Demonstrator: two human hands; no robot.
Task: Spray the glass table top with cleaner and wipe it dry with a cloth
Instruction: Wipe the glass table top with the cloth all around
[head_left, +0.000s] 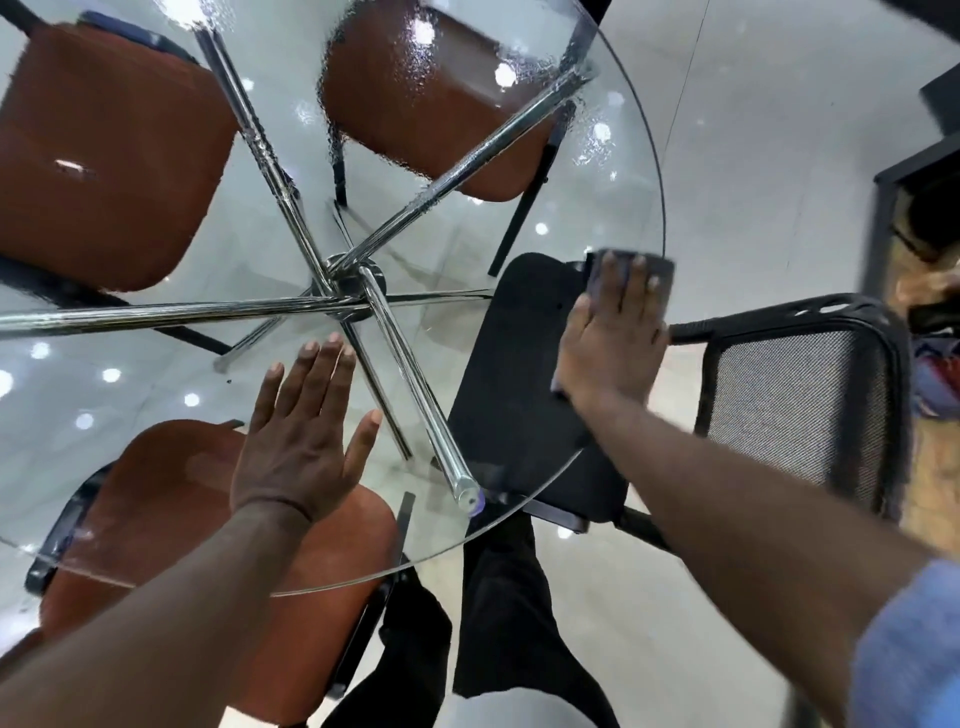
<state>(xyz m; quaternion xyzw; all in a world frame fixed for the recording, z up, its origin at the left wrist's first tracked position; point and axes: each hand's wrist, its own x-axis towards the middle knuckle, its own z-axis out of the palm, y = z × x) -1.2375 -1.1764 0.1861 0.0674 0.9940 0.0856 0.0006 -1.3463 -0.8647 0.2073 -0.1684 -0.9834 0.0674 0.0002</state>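
Pressing down on a dark cloth (658, 274), the right hand (613, 345) lies palm-down at the right-side rim of the round glass table top (655, 171). Its fingers are straight and close together, none curled round the fabric, so the cloth is pinned flat betw. palm and glass rather than gripped. Cloth edges show beyond the fingertips and at the heel of the hand; the outline is blurred. Nearer the person, the left hand (298, 452) is palm-down over the near-centre of the glass, fingers straight and spread, thumb out to the side, holding nothing. It looks to rest on the glass, though contact can't be confirmed. Far part of the top, opp. the person: a rippled wet film (540, 98) distorting what lies beneath; the nearer glass looks clear, w/ ceiling-light reflections. Seen through the glass: chrome legs (405, 374) radiating from a central hub (353, 275). Also three brown-seated chairs (104, 156) tucked under at far left, far centre and near left. Under the right hand is a black chair seat (519, 395), its mesh back (795, 405) standing just outside the rim. Lower right, a blue sleeve (909, 654) covers the right upper arm. Below the near rim are black trousers (498, 623), and pale glossy floor tiles (779, 156) lie all round.
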